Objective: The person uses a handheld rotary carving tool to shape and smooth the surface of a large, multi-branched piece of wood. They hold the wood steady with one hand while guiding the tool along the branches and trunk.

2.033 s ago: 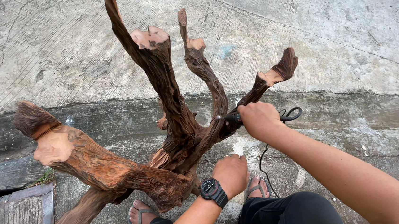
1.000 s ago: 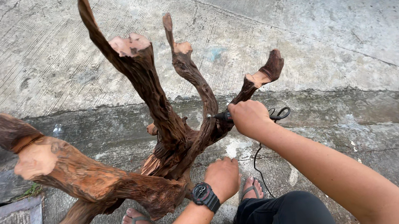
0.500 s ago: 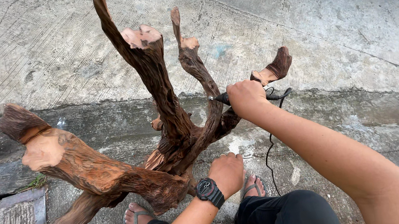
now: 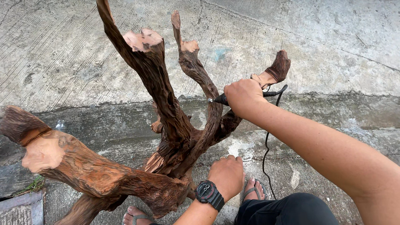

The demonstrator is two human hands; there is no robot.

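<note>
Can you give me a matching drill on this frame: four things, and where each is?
Things:
1. right hand
2. left hand
3. black wristwatch
4. black cord

Places:
A. hangs from the tool's rear end down to the ground
B. on the left wrist
C. pressed against the base of the driftwood root
D. gripping a thin black rotary tool at an upright branch

Pairs: 1-D, 2-C, 3-B, 4-A

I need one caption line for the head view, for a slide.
Right hand presses a corded rotary tool against a branched root while the left hand steadies its base.
</note>
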